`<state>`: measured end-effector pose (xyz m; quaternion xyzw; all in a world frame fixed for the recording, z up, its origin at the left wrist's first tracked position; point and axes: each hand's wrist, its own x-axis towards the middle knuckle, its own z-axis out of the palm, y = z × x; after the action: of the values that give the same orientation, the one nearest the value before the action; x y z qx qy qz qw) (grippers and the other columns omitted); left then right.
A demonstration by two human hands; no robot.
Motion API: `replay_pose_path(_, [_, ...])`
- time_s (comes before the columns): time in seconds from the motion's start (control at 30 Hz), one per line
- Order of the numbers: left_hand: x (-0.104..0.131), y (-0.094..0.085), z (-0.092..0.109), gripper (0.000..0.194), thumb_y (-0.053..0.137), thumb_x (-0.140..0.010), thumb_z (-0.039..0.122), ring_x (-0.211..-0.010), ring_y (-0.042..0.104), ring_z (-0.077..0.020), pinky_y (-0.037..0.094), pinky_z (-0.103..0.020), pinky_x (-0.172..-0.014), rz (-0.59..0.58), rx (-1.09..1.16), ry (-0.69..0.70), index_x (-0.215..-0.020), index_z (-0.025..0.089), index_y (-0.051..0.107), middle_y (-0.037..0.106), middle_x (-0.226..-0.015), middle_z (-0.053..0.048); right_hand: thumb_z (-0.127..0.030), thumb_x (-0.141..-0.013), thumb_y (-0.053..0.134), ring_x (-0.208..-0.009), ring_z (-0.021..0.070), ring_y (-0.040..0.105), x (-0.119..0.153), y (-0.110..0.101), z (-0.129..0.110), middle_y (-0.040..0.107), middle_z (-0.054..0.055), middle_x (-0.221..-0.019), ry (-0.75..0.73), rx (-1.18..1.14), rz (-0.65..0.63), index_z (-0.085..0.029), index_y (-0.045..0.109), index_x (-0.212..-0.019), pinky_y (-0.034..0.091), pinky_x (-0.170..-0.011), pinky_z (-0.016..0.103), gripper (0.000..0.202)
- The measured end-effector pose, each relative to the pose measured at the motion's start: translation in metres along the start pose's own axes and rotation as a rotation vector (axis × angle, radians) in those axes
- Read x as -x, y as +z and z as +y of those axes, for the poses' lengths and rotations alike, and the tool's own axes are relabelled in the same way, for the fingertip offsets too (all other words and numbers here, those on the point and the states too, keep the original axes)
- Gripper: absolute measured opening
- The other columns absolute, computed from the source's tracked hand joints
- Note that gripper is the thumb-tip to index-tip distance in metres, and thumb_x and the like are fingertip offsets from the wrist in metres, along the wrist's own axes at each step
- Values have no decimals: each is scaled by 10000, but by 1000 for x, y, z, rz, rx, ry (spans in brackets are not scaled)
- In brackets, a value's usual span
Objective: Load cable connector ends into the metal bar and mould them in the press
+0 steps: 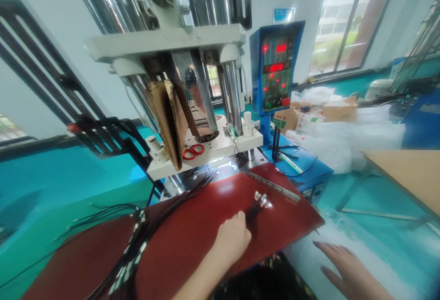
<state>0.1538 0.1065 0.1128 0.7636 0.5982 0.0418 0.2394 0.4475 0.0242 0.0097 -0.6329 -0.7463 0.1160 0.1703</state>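
My left hand is closed around a small bunch of black cables above the red-brown tabletop. Light, shiny ends stick out past the fist, fanned toward the right. My right hand hangs off the table's right edge, fingers stretched and holding nothing. Further left, a long bundle of black cables with white tags or connectors lies curved across the table. A metal ruler-like strip lies beyond the held ends.
Behind the table stands a white press with steel columns; red-handled scissors and folded cardboard sit on its lower plate. A blue control box shows red digits. White bags are piled at right, near a tan table.
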Motion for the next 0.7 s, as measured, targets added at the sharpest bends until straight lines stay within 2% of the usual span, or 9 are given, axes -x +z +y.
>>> replay_pose_path(0.1, [12, -12, -3, 145, 346, -811, 269, -368, 380, -71, 286, -173, -348, -226, 714, 23, -872, 177, 441, 472, -557, 38, -337, -819, 476, -882, 204, 630, -2, -37, -31, 681, 45, -956, -40, -305, 88, -249, 600, -1097, 522, -785, 298, 317])
replay_pose_path(0.13, [16, -14, -4, 184, 347, -820, 329, -324, 303, -56, 222, -162, -312, -299, 899, 32, -871, 181, 445, 420, -502, 62, -341, -828, 485, -927, 190, 616, -8, -48, -42, 671, 27, -997, -49, -435, 126, -278, 590, -1106, 505, -818, 268, 304])
replay_pose_path(0.2, [25, -14, -2, 263, 392, -804, 414, -289, 234, -41, 163, -159, -285, -375, 1093, 58, -852, 169, 475, 387, -445, 76, -336, -844, 486, -1099, 183, 517, -28, -64, -64, 587, 4, -1175, -65, -733, 177, -315, 550, -1151, 431, -927, 260, 314])
replay_pose_path(0.27, [31, -8, 1, 280, 465, -765, 432, -275, 245, -32, 165, -155, -275, -366, 1113, 61, -792, 155, 490, 419, -429, 65, -332, -869, 454, -1217, 189, 389, -57, -73, -86, 474, 0, -1301, -105, -1042, 176, -321, 504, -1202, 344, -1011, 314, 337])
replay_pose_path(0.33, [34, -1, 4, 268, 511, -736, 421, -278, 280, -30, 184, -147, -274, -300, 1055, 37, -727, 157, 467, 462, -443, 49, -371, -875, 437, -1220, 203, 384, -85, -78, -107, 452, 22, -1320, -166, -1220, 120, -305, 500, -1208, 308, -1031, 379, 345])
replay_pose_path(0.4, [33, 5, 5, 266, 519, -730, 416, -291, 311, -31, 212, -141, -280, -235, 988, 17, -698, 165, 438, 483, -459, 43, -410, -877, 421, -1190, 215, 421, -106, -81, -127, 474, 60, -1299, -208, -1231, -38, -256, 533, -1183, 293, -1032, 417, 360])
replay_pose_path(0.5, [29, 8, 6, 281, 489, -751, 433, -317, 358, -37, 259, -142, -301, -205, 944, 16, -699, 163, 433, 501, -483, 34, -428, -889, 386, -1154, 209, 459, -118, -79, -148, 510, 76, -1260, -233, -1187, -237, -224, 542, -1173, 303, -1020, 425, 383])
replay_pose_path(0.63, [17, 2, 13, 276, 475, -767, 427, -338, 394, -42, 296, -146, -326, -200, 989, 51, -716, 159, 435, 509, -497, 31, -426, -893, 386, -1193, 198, 414, -120, -68, -156, 495, 61, -1276, -253, -1163, -304, -234, 509, -1208, 265, -1041, 414, 388])
replay_pose_path(0.7, [9, -1, 17, 248, 483, -765, 395, -351, 414, -46, 315, -146, -340, -214, 1015, 76, -723, 157, 433, 516, -500, 28, -419, -894, 392, -1212, 196, 389, -122, -64, -154, 473, 63, -1296, -267, -1188, -279, -234, 487, -1228, 251, -1050, 411, 393])
